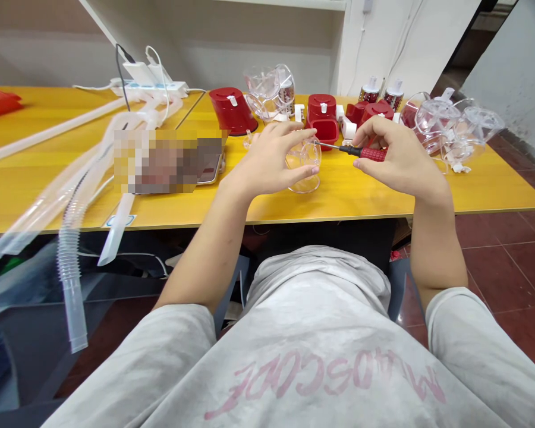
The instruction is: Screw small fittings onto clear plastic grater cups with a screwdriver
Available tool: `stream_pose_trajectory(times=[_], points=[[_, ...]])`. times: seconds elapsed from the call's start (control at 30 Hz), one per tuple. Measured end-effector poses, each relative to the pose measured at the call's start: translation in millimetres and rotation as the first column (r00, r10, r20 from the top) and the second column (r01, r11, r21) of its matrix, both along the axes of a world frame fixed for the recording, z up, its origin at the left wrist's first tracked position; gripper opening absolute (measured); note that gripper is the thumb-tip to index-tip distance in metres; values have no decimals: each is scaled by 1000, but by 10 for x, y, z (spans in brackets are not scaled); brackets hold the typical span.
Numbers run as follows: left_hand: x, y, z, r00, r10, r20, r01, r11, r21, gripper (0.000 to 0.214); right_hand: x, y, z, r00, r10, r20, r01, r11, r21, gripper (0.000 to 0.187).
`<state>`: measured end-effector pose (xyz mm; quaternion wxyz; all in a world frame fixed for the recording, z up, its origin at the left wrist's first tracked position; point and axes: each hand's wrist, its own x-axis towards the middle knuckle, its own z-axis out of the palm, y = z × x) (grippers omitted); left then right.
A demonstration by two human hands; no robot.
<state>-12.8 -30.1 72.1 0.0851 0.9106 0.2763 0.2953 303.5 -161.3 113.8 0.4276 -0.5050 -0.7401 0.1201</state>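
Note:
My left hand (280,156) is wrapped round a clear plastic cup-like part (310,159) near the table's front edge, its round rim resting on or just above the tabletop. In my right hand (392,151) is a screwdriver (371,154) with a red and black handle, held almost level. Its thin metal shaft points left, and the tip reaches the clear part beside my left fingertips. Whether a screw sits at the tip is too small to tell. Just behind stands a red plastic housing (323,113) with an open front.
Another red housing (232,111) and stacked clear parts (267,89) stand behind my left hand. More clear parts (455,122) are at the right end of the yellow table (271,208). To the left lie a phone (211,160), clear tubes (71,238) and a power strip (173,88).

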Motion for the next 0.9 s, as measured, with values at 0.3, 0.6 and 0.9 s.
stream_pose_trajectory(times=[0.3, 0.6, 0.9], points=[[4, 2, -4, 1000, -4, 5, 4, 1000, -13, 110, 18, 112, -146, 999, -1, 52, 1, 1000, -13, 29], [-1, 23, -24, 1000, -20, 20, 21, 1000, -23, 108, -30, 113, -123, 1000, 11, 24, -11, 1000, 3, 22], [-4, 10, -9, 1000, -5, 9, 5, 1000, -17, 110, -22, 84, -71, 1000, -24, -13, 24, 1000, 2, 29]])
